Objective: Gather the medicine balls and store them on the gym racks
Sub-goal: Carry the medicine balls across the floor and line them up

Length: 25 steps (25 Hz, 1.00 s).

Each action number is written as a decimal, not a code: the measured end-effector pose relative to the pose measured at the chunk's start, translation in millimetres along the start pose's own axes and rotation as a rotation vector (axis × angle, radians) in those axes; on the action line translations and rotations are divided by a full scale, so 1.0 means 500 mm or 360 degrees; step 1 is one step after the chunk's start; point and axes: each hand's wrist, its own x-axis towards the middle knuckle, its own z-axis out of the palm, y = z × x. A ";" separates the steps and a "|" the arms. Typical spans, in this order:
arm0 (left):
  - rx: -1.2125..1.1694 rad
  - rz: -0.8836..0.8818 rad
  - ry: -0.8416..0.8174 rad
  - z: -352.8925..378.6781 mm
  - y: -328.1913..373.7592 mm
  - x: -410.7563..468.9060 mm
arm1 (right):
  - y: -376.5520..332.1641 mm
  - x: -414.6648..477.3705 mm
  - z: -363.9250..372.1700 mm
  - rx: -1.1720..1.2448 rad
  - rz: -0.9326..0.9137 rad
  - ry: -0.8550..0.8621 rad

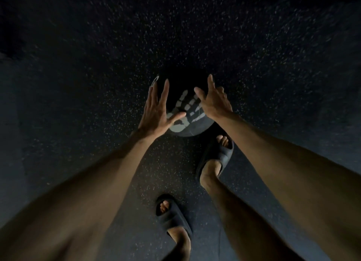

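A black medicine ball (187, 122) with a pale grey handprint mark lies on the dark speckled floor, straight ahead of my feet. My left hand (158, 108) is spread at the ball's left side, fingers straight and thumb out over the print. My right hand (214, 99) is spread at its right side, fingers extended past the top edge. Both hands flank the ball; whether the palms touch it I cannot tell. The ball's far side merges into shadow.
The floor (97, 65) is dark rubber with light flecks, dimly lit. My right foot in a black slide sandal (216, 155) stands just below the ball, and my left sandal (172, 216) sits further back. No rack is in view.
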 end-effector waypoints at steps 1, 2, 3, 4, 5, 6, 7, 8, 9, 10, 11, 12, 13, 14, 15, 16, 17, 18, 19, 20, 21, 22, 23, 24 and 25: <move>-0.0010 -0.0042 -0.0016 -0.019 0.016 0.042 | 0.007 0.002 -0.003 0.0027 -0.0043 0.0012; -0.0053 -0.0111 -0.0027 -0.035 0.033 0.084 | 0.017 -0.005 0.001 0.0045 -0.0120 0.0016; -0.0095 -0.0186 -0.0027 -0.049 0.050 0.126 | 0.025 -0.015 0.005 0.0054 -0.0201 0.0016; -0.0126 -0.0256 -0.0033 -0.061 0.068 0.166 | 0.032 -0.025 0.007 0.0063 -0.0262 0.0024; -0.0142 -0.0321 -0.0038 -0.070 0.085 0.207 | 0.037 -0.024 0.006 0.0072 -0.0293 0.0048; -0.0142 -0.0376 -0.0035 -0.075 0.104 0.250 | 0.038 -0.008 -0.004 0.0091 -0.0288 0.0079; -0.0131 -0.0413 -0.0010 -0.077 0.122 0.286 | 0.032 0.014 -0.022 0.0116 -0.0254 0.0095; -0.0128 -0.0430 0.0041 -0.080 0.141 0.311 | 0.021 0.038 -0.043 0.0132 -0.0200 0.0085; -0.0132 -0.0419 0.0121 -0.082 0.157 0.324 | 0.009 0.060 -0.066 0.0137 -0.0147 0.0065; -0.0121 -0.0366 0.0206 -0.080 0.165 0.329 | -0.004 0.084 -0.089 0.0136 -0.0100 0.0049; -0.0091 -0.0276 0.0273 -0.077 0.169 0.321 | -0.019 0.105 -0.111 0.0146 -0.0052 0.0038; -0.0058 -0.0192 0.0313 -0.076 0.169 0.306 | -0.040 0.129 -0.132 0.0179 -0.0001 0.0018; -0.0021 -0.0128 0.0331 -0.076 0.163 0.290 | -0.063 0.156 -0.151 0.0223 0.0057 -0.0007; 0.0005 -0.0075 0.0329 -0.077 0.153 0.277 | -0.088 0.184 -0.171 0.0252 0.0130 -0.0025; 0.0013 -0.0038 0.0307 -0.084 0.144 0.274 | -0.115 0.216 -0.192 0.0266 0.0211 -0.0048; 0.0012 -0.0024 0.0266 -0.092 0.137 0.280 | -0.139 0.246 -0.212 0.0269 0.0297 -0.0087; 0.0016 -0.0031 0.0214 -0.099 0.134 0.295 | -0.159 0.276 -0.231 0.0264 0.0370 -0.0120; 0.0042 -0.0039 0.0149 -0.109 0.136 0.319 | -0.172 0.307 -0.246 0.0240 0.0419 -0.0127; 0.0095 -0.0041 0.0070 -0.119 0.139 0.347 | -0.180 0.334 -0.258 0.0209 0.0442 -0.0120; 0.0176 -0.0029 0.0002 -0.131 0.143 0.379 | -0.183 0.357 -0.270 0.0196 0.0465 -0.0108; 0.0262 -0.0003 -0.0048 -0.141 0.151 0.408 | -0.178 0.376 -0.283 0.0215 0.0501 -0.0084; 0.0325 0.0046 -0.0081 -0.149 0.160 0.439 | -0.169 0.390 -0.296 0.0259 0.0529 -0.0069; 0.0364 0.0117 -0.0104 -0.153 0.174 0.468 | -0.157 0.398 -0.309 0.0305 0.0524 -0.0063; 0.0397 0.0194 -0.0117 -0.151 0.193 0.493 | -0.139 0.398 -0.318 0.0346 0.0517 -0.0056; 0.0435 0.0275 -0.0125 -0.146 0.215 0.520 | -0.118 0.395 -0.321 0.0415 0.0514 -0.0020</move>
